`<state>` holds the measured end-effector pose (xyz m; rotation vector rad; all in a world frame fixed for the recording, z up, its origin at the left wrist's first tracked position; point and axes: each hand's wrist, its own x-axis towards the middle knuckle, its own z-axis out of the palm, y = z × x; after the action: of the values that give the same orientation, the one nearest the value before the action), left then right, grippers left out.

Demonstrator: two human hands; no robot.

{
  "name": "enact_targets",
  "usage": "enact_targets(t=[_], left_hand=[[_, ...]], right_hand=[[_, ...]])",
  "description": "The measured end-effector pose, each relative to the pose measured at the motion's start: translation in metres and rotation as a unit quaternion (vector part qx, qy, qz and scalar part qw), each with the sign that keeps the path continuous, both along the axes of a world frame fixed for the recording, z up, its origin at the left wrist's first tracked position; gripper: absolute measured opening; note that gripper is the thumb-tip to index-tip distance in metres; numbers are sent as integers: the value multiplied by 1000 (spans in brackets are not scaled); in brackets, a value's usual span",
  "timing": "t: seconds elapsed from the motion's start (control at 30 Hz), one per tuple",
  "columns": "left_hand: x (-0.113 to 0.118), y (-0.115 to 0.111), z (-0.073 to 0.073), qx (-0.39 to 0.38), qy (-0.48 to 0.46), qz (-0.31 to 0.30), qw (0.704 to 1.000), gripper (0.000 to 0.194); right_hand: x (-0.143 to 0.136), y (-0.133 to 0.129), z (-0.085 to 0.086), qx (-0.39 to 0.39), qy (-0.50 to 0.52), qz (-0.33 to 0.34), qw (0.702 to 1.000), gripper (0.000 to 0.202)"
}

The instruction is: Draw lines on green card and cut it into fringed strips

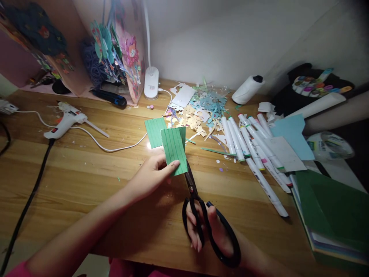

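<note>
Between the thumb and fingers of my left hand (152,173) is a piece of green paper (173,148) with dark lines running along it. My right hand (217,227) has its thumb and fingers through the handles of black-handled scissors (191,188). The blades reach up to the right edge of the held paper, and their tips are hidden behind it. A narrow strip of green stands out at that edge. Behind my left hand, a second lined green piece (155,130) lies flat on the wooden table (129,223).
Paper scraps (198,111) are heaped near the wall. Several white markers (253,138) lie to the right, by a stack of coloured paper (331,207). A glue gun (65,123) with its cable sits left. A lamp base (151,82) and a utility knife (109,98) are behind.
</note>
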<state>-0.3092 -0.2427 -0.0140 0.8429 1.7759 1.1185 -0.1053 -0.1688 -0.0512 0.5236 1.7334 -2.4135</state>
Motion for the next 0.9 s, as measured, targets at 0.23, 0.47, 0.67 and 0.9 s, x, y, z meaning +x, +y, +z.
enact_targets(t=[0.23,0.47,0.67,0.9], left_hand=[[0,0,-1,-3,-11,-4,1000,37],[-2,1,-1,8,-38,-1,999,36],[-1,1,-1,8,-50,-9,999,35],[0,1,0,11,-54,-29,998,35]], right_hand=[[1,-2,-8,6,-8,-5,1000,69],[2,-1,-2,34,-16,-7,999,65],[-2,1,7,41,-7,10,999,65],[-2,0,6,31,-19,-8,999,62]])
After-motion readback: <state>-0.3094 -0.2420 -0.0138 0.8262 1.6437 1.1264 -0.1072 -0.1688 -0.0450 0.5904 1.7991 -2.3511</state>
